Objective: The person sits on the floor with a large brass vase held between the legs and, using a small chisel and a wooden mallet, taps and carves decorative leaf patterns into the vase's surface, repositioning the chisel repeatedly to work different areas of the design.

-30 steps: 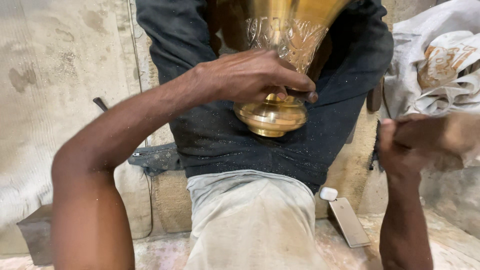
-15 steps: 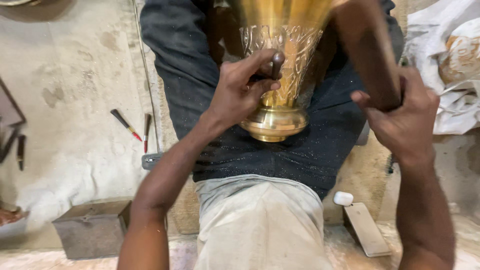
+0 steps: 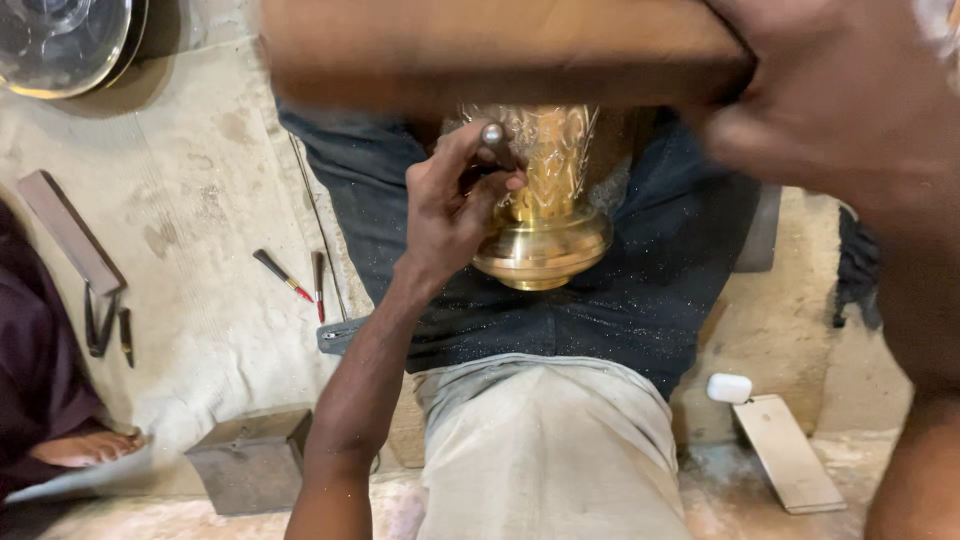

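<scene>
A shiny brass vase (image 3: 545, 205) with an engraved body and a round foot lies on my lap, over dark cloth. My left hand (image 3: 450, 210) rests against its side and pinches a small steel punch (image 3: 493, 135), tip set on the brass. My right hand (image 3: 850, 110), blurred and close to the camera, grips a wooden mallet (image 3: 500, 55) that stretches across the top of the view above the vase.
Small tools (image 3: 285, 275) lie on the dusty floor at left, beside a flat wooden strip (image 3: 70, 230) and a metal block (image 3: 250, 460). A round metal plate (image 3: 60, 45) sits top left. Another person's foot (image 3: 85, 448) shows at lower left. A white case (image 3: 729, 388) and a board (image 3: 790, 455) lie right.
My right hand has swung the wooden mallet up and across the top of the view. My left hand has slid higher on the vase with the punch. The view shifted left.
</scene>
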